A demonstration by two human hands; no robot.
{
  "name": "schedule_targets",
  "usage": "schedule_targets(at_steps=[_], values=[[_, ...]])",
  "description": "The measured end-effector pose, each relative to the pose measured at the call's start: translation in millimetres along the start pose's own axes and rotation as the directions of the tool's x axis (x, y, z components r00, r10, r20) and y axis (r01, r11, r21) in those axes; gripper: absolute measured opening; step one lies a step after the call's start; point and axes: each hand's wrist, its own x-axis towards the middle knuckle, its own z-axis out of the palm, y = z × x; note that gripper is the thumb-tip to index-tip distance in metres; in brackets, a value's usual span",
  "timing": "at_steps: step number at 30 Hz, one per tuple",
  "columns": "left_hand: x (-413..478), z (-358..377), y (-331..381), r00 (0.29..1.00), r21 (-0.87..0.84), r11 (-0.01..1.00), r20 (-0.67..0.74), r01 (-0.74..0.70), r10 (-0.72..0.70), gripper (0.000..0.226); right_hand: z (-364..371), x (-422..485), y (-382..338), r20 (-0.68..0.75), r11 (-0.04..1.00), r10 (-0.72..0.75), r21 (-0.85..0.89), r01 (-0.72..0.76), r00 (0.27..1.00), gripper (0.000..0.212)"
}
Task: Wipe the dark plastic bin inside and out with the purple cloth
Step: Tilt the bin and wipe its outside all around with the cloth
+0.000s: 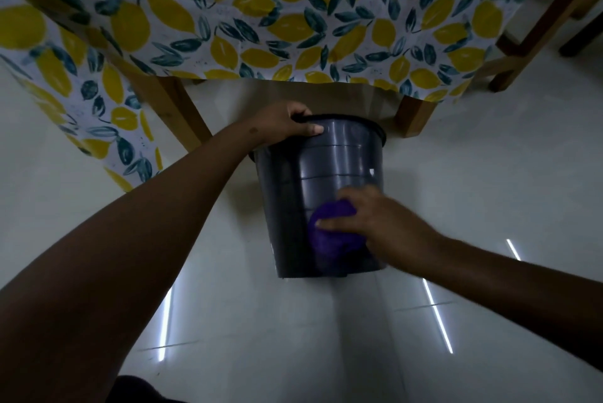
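The dark bin (329, 167) is tipped with its rim away from you, down at the pale tiled floor (489, 207), just before a wooden table leg (414, 115). Your right hand (381, 220) presses the purple cloth (329, 239) against the outer wall near the base, fingers curled round it. Your left hand (284, 123) clamps the rim, thumb outside. A lemon-print tablecloth (261, 11) hangs beyond.

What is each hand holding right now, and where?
The left hand grips the bin by its top rim. The right hand holds the bunched purple cloth against the bin's lower outer wall.
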Motion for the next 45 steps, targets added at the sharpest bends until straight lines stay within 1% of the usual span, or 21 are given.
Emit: schedule_targets(at_steps=[3, 5, 10, 11, 12, 14, 16, 18, 20, 23, 25, 26, 28, 31, 32, 35, 37, 38, 40, 41, 45], values=[[-0.3, 0.4, 1.1, 1.000, 0.014, 1.000, -0.012, -0.010, 0.011, 0.036, -10.4, -5.4, 28.4, -0.103, 0.979, 0.185, 0.101, -0.175, 0.977, 0.071], [1.1, 1.0, 3.0, 1.000, 0.037, 0.999, -0.011, -0.003, 0.004, 0.036, -4.6, -6.1, 19.0, -0.122, 0.971, 0.224, 0.110, -0.212, 0.967, 0.068], [4.8, 2.1, 6.9, 1.000, 0.035, 0.999, -0.017, 0.020, -0.019, 0.032, 23.5, -7.1, -32.4, -0.054, 0.997, -0.078, -0.026, 0.077, 0.996, 0.074], [5.3, 3.3, 8.3, 1.000, 0.028, 0.999, -0.014, 0.020, -0.019, 0.030, 22.8, -4.8, -29.4, -0.044, 0.998, -0.069, -0.013, 0.068, 0.997, 0.070], [5.8, 4.5, 10.1, 1.000, 0.032, 0.999, -0.013, 0.013, -0.013, 0.027, 18.7, -0.4, -23.9, -0.048, 0.998, 0.004, 0.059, -0.001, 0.999, 0.063], [6.1, 6.3, 12.3, 1.000, 0.057, 0.998, -0.026, 0.002, -0.001, 0.024, 11.9, 7.1, -1.0, -0.143, 0.991, 0.086, 0.116, -0.069, 0.986, 0.045], [5.7, 6.5, 11.4, 0.999, 0.064, 0.998, -0.041, -0.009, 0.011, 0.022, -0.7, 10.1, 17.5, -0.202, 0.984, 0.170, 0.091, -0.155, 0.965, 0.041], [4.5, 6.3, 9.8, 0.998, 0.063, 0.998, -0.052, -0.015, 0.018, 0.023, -6.6, 9.2, 22.2, -0.231, 0.965, 0.259, 0.096, -0.242, 0.938, 0.050], [3.7, 5.9, 8.5, 0.998, 0.062, 0.998, -0.055, -0.016, 0.019, 0.023, -2.5, 7.0, 7.9, -0.183, 0.960, 0.271, 0.124, -0.251, 0.945, 0.063], [4.2, 4.5, 5.9, 0.999, 0.024, 1.000, -0.035, -0.006, 0.007, 0.023, 19.5, -1.7, -20.7, -0.095, 0.993, 0.122, 0.017, -0.121, 0.988, 0.082], [3.5, 3.9, 5.5, 1.000, -0.017, 1.000, -0.013, -0.005, 0.004, 0.026, 27.0, -5.1, -22.8, -0.079, 0.999, 0.017, -0.027, -0.019, 0.997, 0.085], [3.4, 3.9, 5.6, 1.000, -0.028, 1.000, -0.001, -0.006, 0.006, 0.027, 25.0, -4.0, -18.9, -0.087, 1.000, 0.017, -0.007, -0.018, 0.996, 0.084], [2.9, 4.0, 6.1, 1.000, -0.035, 0.999, 0.016, -0.012, 0.013, 0.028, 14.6, -0.4, -1.3, -0.138, 0.984, 0.150, 0.113, -0.135, 0.979, 0.075], [0.9, 2.2, 3.5, 1.000, -0.072, 0.997, 0.018, -0.011, 0.013, 0.027, 5.5, -0.7, 35.5, -0.286, 0.978, 0.202, 0.011, -0.208, 0.937, 0.032], [0.1, 1.6, 2.1, 1.000, -0.074, 0.997, 0.013, -0.009, 0.010, 0.025, 4.1, -1.0, 41.1, -0.306, 0.973, 0.213, -0.017, -0.229, 0.928, 0.029], [-1.7, 0.1, -3.3, 1.000, -0.066, 0.998, 0.000, -0.001, 0.001, 0.019, 14.4, -11.0, 31.5, -0.318, 0.958, 0.266, -0.016, -0.285, 0.910, 0.037], [-3.2, -1.8, -5.8, 1.000, -0.069, 0.998, 0.007, 0.002, -0.002, 0.017, 20.9, -13.1, 12.8, -0.273, 0.978, 0.203, 0.004, -0.210, 0.940, 0.042], [-3.7, -3.2, -6.8, 1.000, -0.070, 0.998, 0.015, 0.005, -0.004, 0.019, 21.7, -11.2, 3.6, -0.205, 0.983, 0.184, 0.045, -0.179, 0.961, 0.051], [-4.2, -5.4, -8.5, 0.999, -0.064, 0.998, 0.034, 0.015, -0.013, 0.027, 22.3, -11.2, -7.0, -0.209, 0.992, 0.122, 0.043, -0.115, 0.970, 0.078], [-4.7, -6.0, -8.7, 0.999, -0.062, 0.998, 0.040, 0.020, -0.018, 0.030, 20.3, -10.7, -5.8, -0.187, 0.992, 0.123, 0.049, -0.116, 0.975, 0.082], [-3.1, -4.3, -4.4, 0.998, -0.083, 0.996, 0.053, 0.023, -0.019, 0.034, 5.0, 8.6, 4.2, -0.215, 0.955, 0.270, 0.187, -0.231, 0.939, 0.071]])
